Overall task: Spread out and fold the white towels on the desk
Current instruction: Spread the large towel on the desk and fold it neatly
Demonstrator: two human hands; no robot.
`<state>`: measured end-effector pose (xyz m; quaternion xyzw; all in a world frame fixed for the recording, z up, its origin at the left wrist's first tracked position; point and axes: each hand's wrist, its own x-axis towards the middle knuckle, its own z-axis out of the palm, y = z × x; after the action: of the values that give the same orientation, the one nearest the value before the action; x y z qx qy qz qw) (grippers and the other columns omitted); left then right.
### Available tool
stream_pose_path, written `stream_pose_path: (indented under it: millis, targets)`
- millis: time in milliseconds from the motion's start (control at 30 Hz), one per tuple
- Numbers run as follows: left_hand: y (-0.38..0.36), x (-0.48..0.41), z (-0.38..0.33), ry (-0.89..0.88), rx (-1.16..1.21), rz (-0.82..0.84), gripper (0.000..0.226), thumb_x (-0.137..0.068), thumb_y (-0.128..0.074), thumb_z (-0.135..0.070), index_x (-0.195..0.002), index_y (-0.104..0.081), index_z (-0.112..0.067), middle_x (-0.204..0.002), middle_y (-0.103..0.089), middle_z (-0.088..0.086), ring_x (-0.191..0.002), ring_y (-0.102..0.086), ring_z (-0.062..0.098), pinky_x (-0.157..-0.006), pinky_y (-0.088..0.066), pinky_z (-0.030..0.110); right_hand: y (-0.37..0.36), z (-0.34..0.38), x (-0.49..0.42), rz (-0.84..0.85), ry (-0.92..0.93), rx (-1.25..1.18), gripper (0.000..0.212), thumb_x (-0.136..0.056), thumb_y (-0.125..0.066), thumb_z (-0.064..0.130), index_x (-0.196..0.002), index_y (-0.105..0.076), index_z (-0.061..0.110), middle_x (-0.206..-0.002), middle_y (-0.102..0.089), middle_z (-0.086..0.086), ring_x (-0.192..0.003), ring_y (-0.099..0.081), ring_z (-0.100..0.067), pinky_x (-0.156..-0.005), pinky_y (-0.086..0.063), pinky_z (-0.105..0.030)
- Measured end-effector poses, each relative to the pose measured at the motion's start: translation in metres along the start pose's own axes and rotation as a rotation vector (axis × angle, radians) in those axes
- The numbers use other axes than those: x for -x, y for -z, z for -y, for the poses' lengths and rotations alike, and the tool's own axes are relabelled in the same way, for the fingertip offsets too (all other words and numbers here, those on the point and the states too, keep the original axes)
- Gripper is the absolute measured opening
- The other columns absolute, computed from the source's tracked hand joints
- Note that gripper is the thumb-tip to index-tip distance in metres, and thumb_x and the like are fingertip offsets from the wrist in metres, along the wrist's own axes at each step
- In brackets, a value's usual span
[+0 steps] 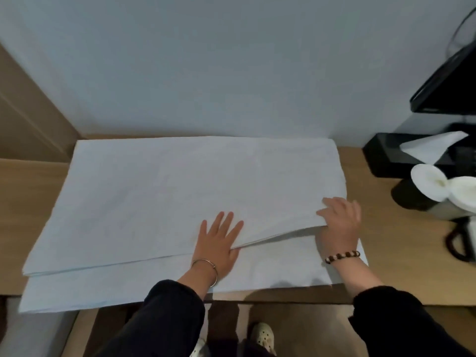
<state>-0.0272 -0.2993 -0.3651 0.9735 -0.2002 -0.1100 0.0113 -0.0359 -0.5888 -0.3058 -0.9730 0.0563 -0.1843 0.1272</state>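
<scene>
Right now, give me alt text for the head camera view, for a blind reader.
A white towel lies folded over on a wooden desk; the left hand presses flat on it while the right hand holds the upper layer's raised corner.

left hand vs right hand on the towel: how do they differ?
Pose: left hand lies flat, fingers spread, on the top layer of the white towel; right hand is curled at that layer's lifted edge, apparently pinching it.
Place: left hand sits mid-towel, right hand at the right end.
Wrist: left hand has a thin metal bangle, right hand a bead bracelet.
Shared: both touch the towel.
</scene>
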Motion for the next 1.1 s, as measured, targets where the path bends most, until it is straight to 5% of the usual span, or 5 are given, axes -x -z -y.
stream_pose_path:
  millis: [433,567,767,933,1100]
  targets:
    - [0.021,0.009,0.042,0.065,-0.009,-0.044,0.074,-0.088,-0.053,-0.022,-0.15,-0.013,-0.031,-0.159,-0.005,-0.001,-0.146,0.0,0.023,-0.115,-0.005,0.05,-0.042,0.066,0.038,0.636,0.208,0.156,0.092,-0.081,-0.032,-0.02,-0.151,0.0,0.028,-0.159,0.013,-0.001,-0.146,0.011,-0.02,-0.116,0.008,-0.043]
    - [0.042,0.013,0.069,0.152,-0.078,0.027,0.074,-0.088,-0.049,-0.005,-0.149,-0.016,-0.031,-0.159,-0.009,-0.005,-0.146,-0.005,0.02,-0.113,-0.01,0.051,-0.032,0.071,0.027,0.634,0.111,0.061,0.075,-0.088,-0.033,-0.014,-0.151,-0.019,0.023,-0.159,-0.008,0.001,-0.146,-0.007,-0.013,-0.118,-0.002,-0.031]
    - [0.068,0.046,0.077,-0.288,-0.152,-0.749,0.04,-0.078,-0.048,0.013,-0.104,-0.067,-0.01,-0.11,-0.069,0.013,-0.102,-0.066,0.034,-0.087,-0.042,0.061,0.008,0.084,0.031,-0.088,0.242,-0.074,0.034,-0.055,-0.064,-0.024,-0.077,-0.071,0.0,-0.089,-0.071,-0.016,-0.09,-0.069,-0.032,-0.096,-0.038,-0.056]
    - [0.013,0.104,0.068,-0.091,-0.12,0.005,0.063,-0.092,-0.051,-0.014,-0.148,-0.025,-0.025,-0.157,-0.016,0.002,-0.145,-0.013,0.027,-0.113,-0.011,0.055,-0.025,0.08,0.103,0.58,0.152,0.179,0.072,-0.083,-0.044,-0.013,-0.145,-0.03,0.019,-0.159,-0.01,-0.002,-0.146,-0.007,-0.018,-0.117,0.0,-0.04]
    - [-0.007,0.103,0.063,0.007,0.008,-0.076,0.059,-0.097,-0.039,-0.03,-0.149,-0.01,-0.035,-0.157,-0.004,-0.004,-0.146,-0.002,0.022,-0.115,-0.006,0.049,-0.041,0.072,0.097,0.566,0.085,0.208,0.087,-0.079,-0.048,-0.01,-0.15,-0.014,0.026,-0.16,-0.001,0.002,-0.146,-0.001,-0.015,-0.113,0.005,-0.035]
